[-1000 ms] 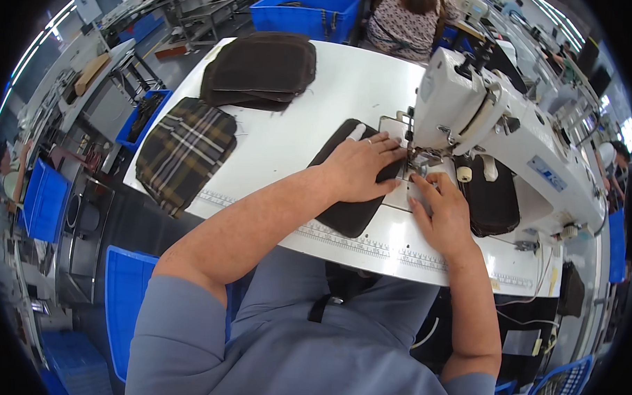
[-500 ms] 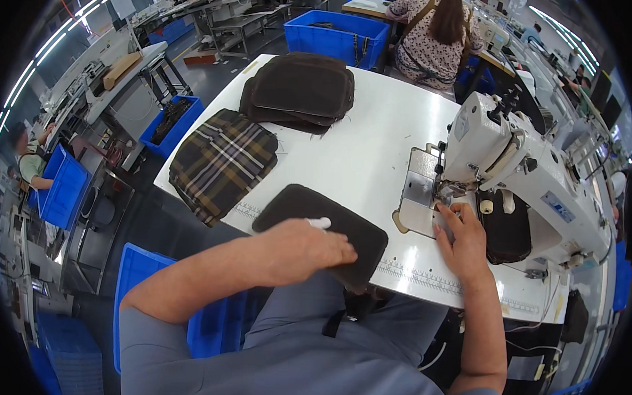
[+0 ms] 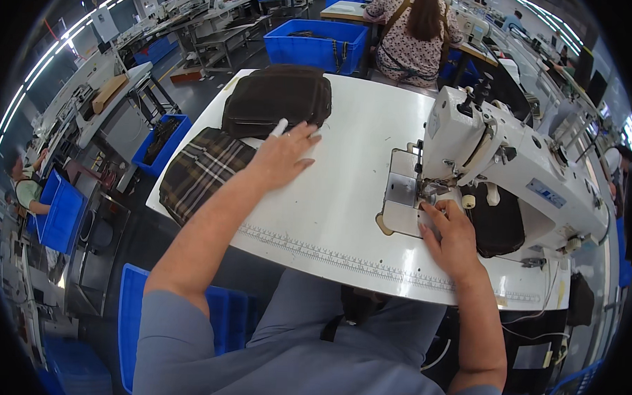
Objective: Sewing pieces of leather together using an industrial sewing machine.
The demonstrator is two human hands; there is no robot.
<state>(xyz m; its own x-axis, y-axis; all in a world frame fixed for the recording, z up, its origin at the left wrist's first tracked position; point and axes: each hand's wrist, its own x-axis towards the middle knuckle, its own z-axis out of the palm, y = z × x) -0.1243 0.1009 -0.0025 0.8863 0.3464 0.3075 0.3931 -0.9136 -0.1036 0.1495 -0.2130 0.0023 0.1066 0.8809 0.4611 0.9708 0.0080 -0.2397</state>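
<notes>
My left hand (image 3: pixel 282 158) is stretched forward with fingers apart, a white cover on one finger. It is at the near edge of a stack of dark brown fabric panels (image 3: pixel 278 99); whether the fingertips touch the stack is hard to tell. Under and beside that wrist lies a plaid fabric pile (image 3: pixel 207 169). My right hand (image 3: pixel 455 237) rests by the needle area of a white sewing machine (image 3: pixel 533 163), fingertips at the metal plate (image 3: pixel 402 189), thumb and index apart, with nothing visible in them. Another dark panel (image 3: pixel 497 221) lies under the machine arm.
The white table (image 3: pixel 343 219) has a ruler strip (image 3: pixel 328 257) along its near edge. A blue bin (image 3: pixel 318 44) stands beyond it, and another blue bin (image 3: pixel 163 145) to the left. A person in a patterned top (image 3: pixel 412 41) sits ahead.
My left hand has left the dark panel at the near table edge and reached forward to the dark stack. That panel is gone from the tabletop. My right hand stays by the needle.
</notes>
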